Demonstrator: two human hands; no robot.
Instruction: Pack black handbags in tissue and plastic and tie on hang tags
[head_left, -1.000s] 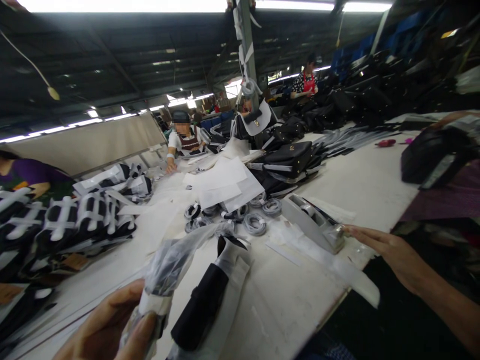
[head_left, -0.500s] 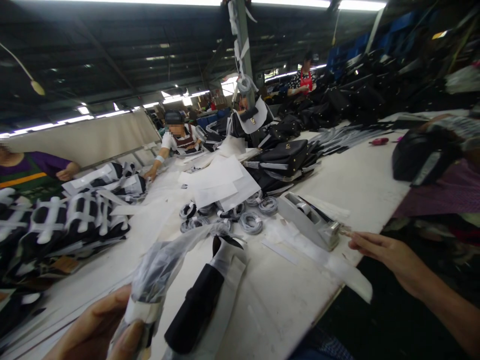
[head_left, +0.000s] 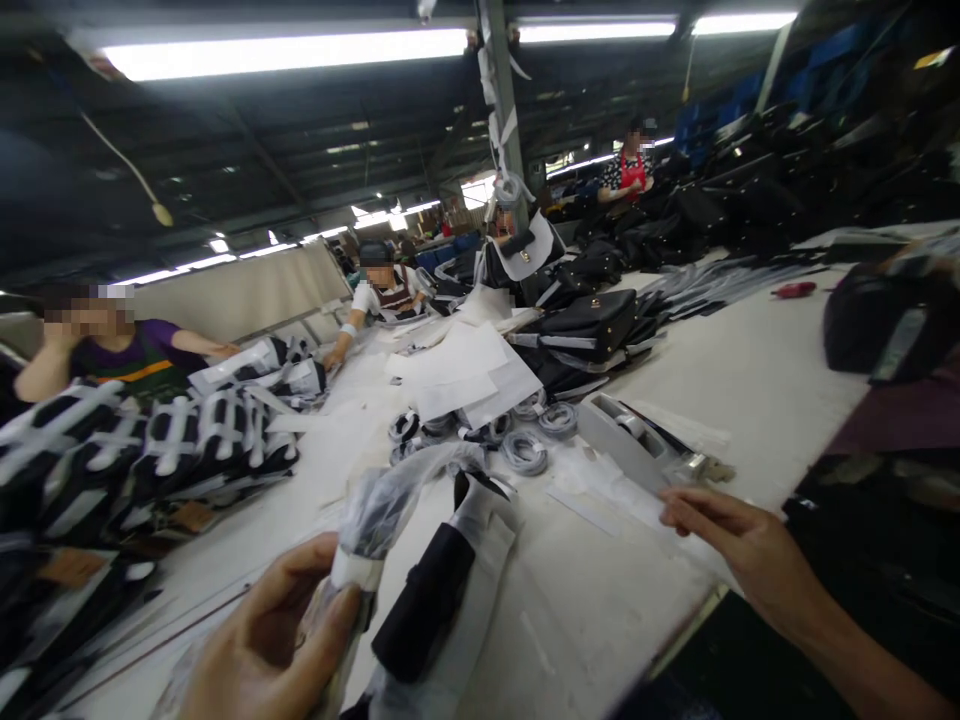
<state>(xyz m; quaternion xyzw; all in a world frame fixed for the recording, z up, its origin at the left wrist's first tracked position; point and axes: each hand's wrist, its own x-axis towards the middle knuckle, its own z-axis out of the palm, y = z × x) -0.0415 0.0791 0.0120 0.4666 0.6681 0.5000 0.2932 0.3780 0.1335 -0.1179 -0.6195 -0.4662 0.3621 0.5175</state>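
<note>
My left hand (head_left: pixel 277 630) grips a bundled strap wrapped in clear plastic (head_left: pixel 367 520), with a white band (head_left: pixel 356 572) around it between thumb and fingers. A dark rolled piece (head_left: pixel 424 600), partly covered in white wrapping, lies just right of that hand. My right hand (head_left: pixel 739 550) is raised over the table edge with thumb and forefinger pinched together; whatever they hold is too small to make out. Behind its fingertips stands a grey tape dispenser (head_left: pixel 630 440), and a white translucent strip (head_left: pixel 630 490) lies beside it.
Coiled plastic-wrapped straps (head_left: pixel 523 452) and white paper sheets (head_left: pixel 469 370) lie mid-table. Black bags (head_left: pixel 589 325) are stacked beyond, and wrapped black bags (head_left: pixel 172 435) line the left. A co-worker (head_left: pixel 139 350) sits there, another person (head_left: pixel 382 285) reaches across behind. A black bag (head_left: pixel 874 320) stands right.
My right hand has moved left, off the cutting end of the tape dispenser, fingers still pinched. My left hand still holds the wrapped strap. The view has swung left and up.
</note>
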